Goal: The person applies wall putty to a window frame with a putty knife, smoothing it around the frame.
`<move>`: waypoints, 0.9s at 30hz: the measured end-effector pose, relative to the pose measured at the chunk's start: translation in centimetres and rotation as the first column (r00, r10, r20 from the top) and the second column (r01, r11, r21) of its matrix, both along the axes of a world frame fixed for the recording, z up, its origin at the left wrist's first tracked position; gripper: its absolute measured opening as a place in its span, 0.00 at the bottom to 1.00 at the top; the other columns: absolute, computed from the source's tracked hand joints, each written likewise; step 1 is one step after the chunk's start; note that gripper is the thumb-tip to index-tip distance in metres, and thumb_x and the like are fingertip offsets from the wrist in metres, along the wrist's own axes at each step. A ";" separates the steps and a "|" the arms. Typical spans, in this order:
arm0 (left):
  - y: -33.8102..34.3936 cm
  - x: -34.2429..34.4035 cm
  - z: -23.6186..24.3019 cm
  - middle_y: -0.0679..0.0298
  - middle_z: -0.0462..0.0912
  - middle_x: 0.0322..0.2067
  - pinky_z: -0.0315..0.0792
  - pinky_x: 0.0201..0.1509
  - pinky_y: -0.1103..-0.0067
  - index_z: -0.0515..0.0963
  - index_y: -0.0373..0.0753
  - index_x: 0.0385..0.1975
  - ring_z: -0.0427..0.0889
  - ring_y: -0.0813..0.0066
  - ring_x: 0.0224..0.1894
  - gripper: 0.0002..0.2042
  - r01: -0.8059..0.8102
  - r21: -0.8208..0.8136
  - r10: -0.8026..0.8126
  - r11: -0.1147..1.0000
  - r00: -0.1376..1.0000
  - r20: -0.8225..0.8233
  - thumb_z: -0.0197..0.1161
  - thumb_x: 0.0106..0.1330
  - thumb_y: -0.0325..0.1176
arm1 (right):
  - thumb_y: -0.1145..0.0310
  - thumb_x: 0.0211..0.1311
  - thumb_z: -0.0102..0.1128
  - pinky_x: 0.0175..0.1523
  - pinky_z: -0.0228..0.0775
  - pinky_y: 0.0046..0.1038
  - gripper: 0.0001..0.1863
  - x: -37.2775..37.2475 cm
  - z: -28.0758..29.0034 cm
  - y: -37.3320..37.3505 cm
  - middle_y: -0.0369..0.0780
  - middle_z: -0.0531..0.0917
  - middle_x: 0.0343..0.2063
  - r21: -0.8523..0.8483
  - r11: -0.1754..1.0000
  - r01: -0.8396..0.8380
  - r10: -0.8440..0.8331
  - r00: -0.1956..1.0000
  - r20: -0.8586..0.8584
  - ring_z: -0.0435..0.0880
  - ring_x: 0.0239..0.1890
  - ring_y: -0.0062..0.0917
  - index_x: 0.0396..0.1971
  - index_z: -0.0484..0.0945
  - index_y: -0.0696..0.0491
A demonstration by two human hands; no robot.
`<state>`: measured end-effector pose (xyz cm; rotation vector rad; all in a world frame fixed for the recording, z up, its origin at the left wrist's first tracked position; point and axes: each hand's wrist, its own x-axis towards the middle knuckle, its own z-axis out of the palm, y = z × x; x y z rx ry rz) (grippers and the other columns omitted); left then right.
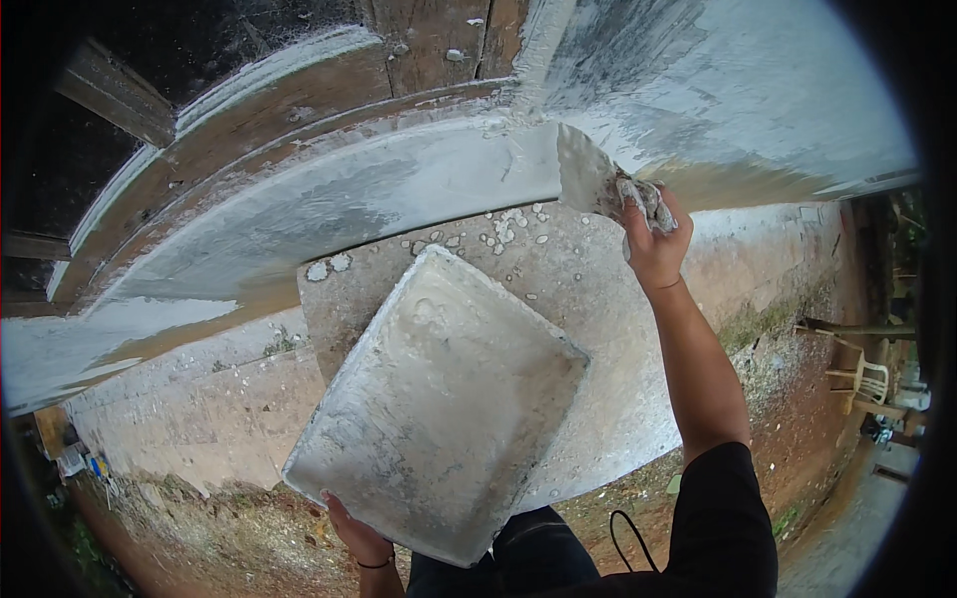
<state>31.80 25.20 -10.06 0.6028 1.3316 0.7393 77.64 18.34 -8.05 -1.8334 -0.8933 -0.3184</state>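
My right hand point(658, 239) is wrapped round the plaster-caked handle of a wide putty knife point(588, 175). Its blade rests against or very close to the white-coated wall point(449, 171), near the lower corner of a wooden frame; contact is hard to make out. My left hand point(357, 536) grips the near left corner of a rectangular tray point(454, 399), thumb over the rim and the other fingers hidden underneath. A pale, wet-looking layer smears the tray's inside, with a thicker lump toward the far corner. The tray is held tilted in front of my body.
Below the tray lies a flat board point(618, 369) spattered with white drops. Wooden window framing point(329, 85) edges the wall at upper left. A concrete ledge point(199, 444) runs along the wall's base. On the right stand a pale chair point(865, 379) and other items on reddish ground.
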 end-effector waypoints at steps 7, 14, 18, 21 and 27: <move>0.1 -0.3 -0.4 0.53 0.61 0.55 0.62 0.56 0.69 0.53 0.30 0.58 0.65 0.60 0.54 0.30 -0.034 0.000 0.034 0.999 0.999 0.000 0.40 0.66 0.50 | 0.75 0.47 0.59 0.31 0.67 0.22 0.07 2.5 1.2 0.2 0.43 0.78 0.22 -0.011 0.998 -0.060 0.060 0.998 0.013 0.77 0.23 0.28 0.27 0.74 0.60; 0.0 -0.5 -0.9 0.53 0.60 0.56 0.60 0.57 0.68 0.53 0.32 0.59 0.63 0.60 0.55 0.30 -0.068 -0.017 0.067 0.998 0.997 -0.045 0.39 0.66 0.51 | 0.76 0.46 0.60 0.33 0.66 0.22 0.08 3.7 0.5 1.6 0.43 0.77 0.23 -0.027 0.995 -0.100 0.102 0.990 0.096 0.76 0.25 0.27 0.28 0.74 0.61; 0.1 0.1 -0.5 0.53 0.60 0.56 0.60 0.57 0.68 0.53 0.32 0.59 0.63 0.60 0.55 0.31 -0.057 -0.011 0.056 0.998 0.996 -0.068 0.39 0.66 0.53 | 0.76 0.47 0.59 0.33 0.66 0.21 0.08 4.2 -1.2 2.1 0.42 0.77 0.23 0.025 0.991 -0.135 0.132 0.988 0.075 0.76 0.25 0.26 0.28 0.74 0.61; 0.0 -0.1 -0.7 0.54 0.60 0.56 0.60 0.57 0.68 0.52 0.33 0.59 0.63 0.60 0.55 0.31 -0.058 0.009 0.059 0.998 0.990 -0.129 0.39 0.65 0.53 | 0.76 0.47 0.59 0.34 0.66 0.21 0.08 3.9 -1.8 2.5 0.42 0.77 0.23 0.086 0.988 -0.132 0.136 0.989 -0.051 0.76 0.25 0.25 0.28 0.74 0.62; 0.2 0.5 -0.2 0.54 0.59 0.57 0.60 0.57 0.68 0.51 0.34 0.60 0.62 0.59 0.56 0.32 -0.046 0.012 0.047 0.999 0.989 -0.139 0.39 0.65 0.55 | 0.76 0.48 0.59 0.34 0.66 0.21 0.07 3.9 -2.5 3.4 0.42 0.77 0.24 0.102 0.968 -0.228 0.221 0.973 0.073 0.76 0.26 0.26 0.28 0.74 0.62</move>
